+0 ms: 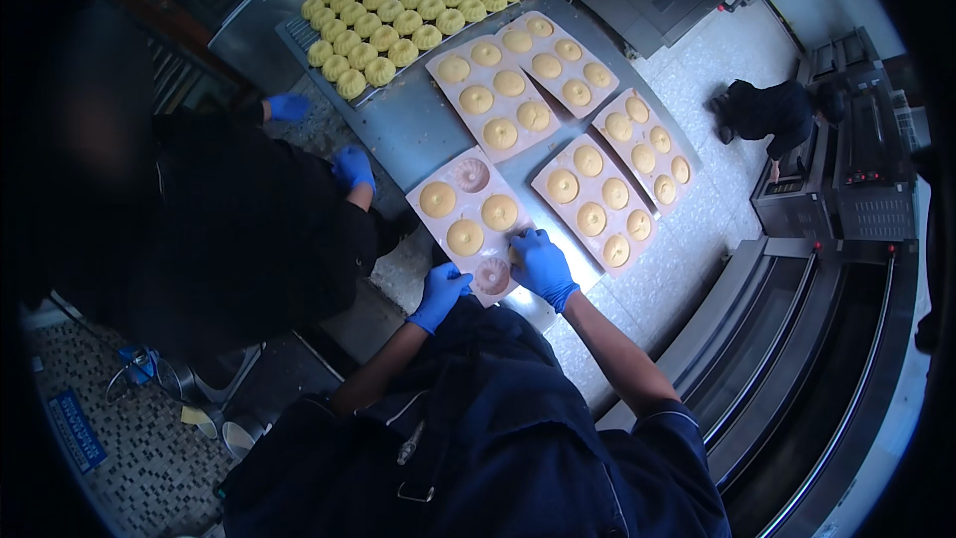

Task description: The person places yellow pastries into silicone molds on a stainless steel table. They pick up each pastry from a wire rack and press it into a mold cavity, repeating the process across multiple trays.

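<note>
A pale pink baking mould (448, 290), apparently silicone, lies at the near end of the metal table. My left hand (441, 295), in a blue glove, pinches its near left corner. My right hand (543, 265), gloved the same, has its fingers bunched over the mould's right side, on a small cake (514, 255) that they mostly cover. Golden cakes (464, 237) sit flat side up in three other cavities. Two fluted cavities hold no cake: a far one (472, 175) and a near one (492, 276).
More cake-filled moulds (553, 181) stand farther along the metal table (396, 136). At its far end, a wire rack (302, 33) bears rows of fluted yellow cakes (403, 52). A person in blue gloves (352, 168) stands at left; another person (769, 116) bends by ovens (795, 194) at right.
</note>
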{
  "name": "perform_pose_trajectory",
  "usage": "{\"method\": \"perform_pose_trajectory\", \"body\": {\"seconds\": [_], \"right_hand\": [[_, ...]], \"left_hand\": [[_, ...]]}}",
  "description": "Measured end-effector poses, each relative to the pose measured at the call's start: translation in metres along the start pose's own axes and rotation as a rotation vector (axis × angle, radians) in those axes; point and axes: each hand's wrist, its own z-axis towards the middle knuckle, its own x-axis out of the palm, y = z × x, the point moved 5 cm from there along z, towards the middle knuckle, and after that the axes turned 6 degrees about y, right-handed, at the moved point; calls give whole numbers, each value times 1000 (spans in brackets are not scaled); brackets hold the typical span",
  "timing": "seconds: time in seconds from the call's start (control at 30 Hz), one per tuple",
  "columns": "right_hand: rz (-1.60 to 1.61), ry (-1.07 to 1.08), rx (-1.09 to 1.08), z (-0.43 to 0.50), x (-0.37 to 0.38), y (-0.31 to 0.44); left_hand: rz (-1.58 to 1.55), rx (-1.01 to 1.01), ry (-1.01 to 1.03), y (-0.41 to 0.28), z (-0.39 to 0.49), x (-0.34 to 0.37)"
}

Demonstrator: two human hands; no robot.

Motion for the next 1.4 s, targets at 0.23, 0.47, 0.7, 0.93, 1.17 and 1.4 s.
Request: {"method": "perform_pose_trajectory", "body": {"seconds": [0.23, 0.47, 0.7, 0.93, 1.17, 1.4], "right_hand": [[-10, -62, 15, -1, -13, 11], [36, -51, 35, -5, -19, 14], [25, -31, 43, -1, -8, 5], [20, -10, 49, 9, 11, -3], [80, -135, -31, 5, 1, -7], [-12, -27, 53, 8, -5, -3]], "left_hand": [[6, -14, -11, -1, 0, -1], [-10, -5, -13, -2, 0, -3], [1, -9, 1, -4, 0, -3], [2, 8, 4, -3, 2, 3], [-5, 41, 20, -4, 9, -2], [-1, -33, 22, -6, 11, -2]]}}
